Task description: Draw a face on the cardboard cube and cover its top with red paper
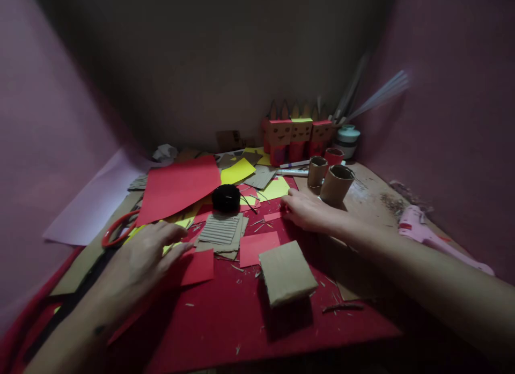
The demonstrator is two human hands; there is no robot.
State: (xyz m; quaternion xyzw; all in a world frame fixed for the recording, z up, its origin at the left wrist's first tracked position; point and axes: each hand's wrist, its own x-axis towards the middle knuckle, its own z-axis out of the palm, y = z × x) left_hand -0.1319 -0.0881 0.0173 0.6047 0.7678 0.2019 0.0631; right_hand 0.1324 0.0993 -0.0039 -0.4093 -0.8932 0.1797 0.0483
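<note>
My left hand (pixel 153 250) reaches in over the left of the red table, thumb and index finger apart. Beneath and beside it lies a red paper piece (pixel 198 268). My right hand (pixel 302 210) is at the middle right, its fingers curled down at the end of a small red paper strip (pixel 273 216). Between the hands are corrugated cardboard squares (pixel 219 230), a red paper square (pixel 259 248) and a black yarn ball (pixel 226 198). Closest to me sits a thick cardboard block (pixel 287 273).
A large red sheet (pixel 181 186) and orange-handled scissors (pixel 116 232) lie left. Cardboard tubes (pixel 337 185) stand at right, before cat-eared box figures (pixel 300 131) and a teal-lidded jar (pixel 347 140). A pink glue gun (pixel 438 237) rests at the right edge.
</note>
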